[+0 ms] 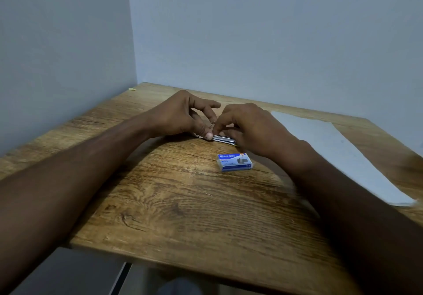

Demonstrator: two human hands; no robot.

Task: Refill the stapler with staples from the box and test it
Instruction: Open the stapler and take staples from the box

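Left grip [183, 116] and right grip [249, 127] hold a slim, shiny metal stapler [223, 139] at centre frame.
On the grainy wooden worktop [183, 214], a small rectangular blue-and-white staple box [234, 162] lies shut, contents hidden. Just beyond it, the left thumb presses the stapler's end while the right fingertips pinch its top.

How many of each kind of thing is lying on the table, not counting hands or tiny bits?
stapler: 1
staple box: 1
sheet of paper: 1
Total: 3
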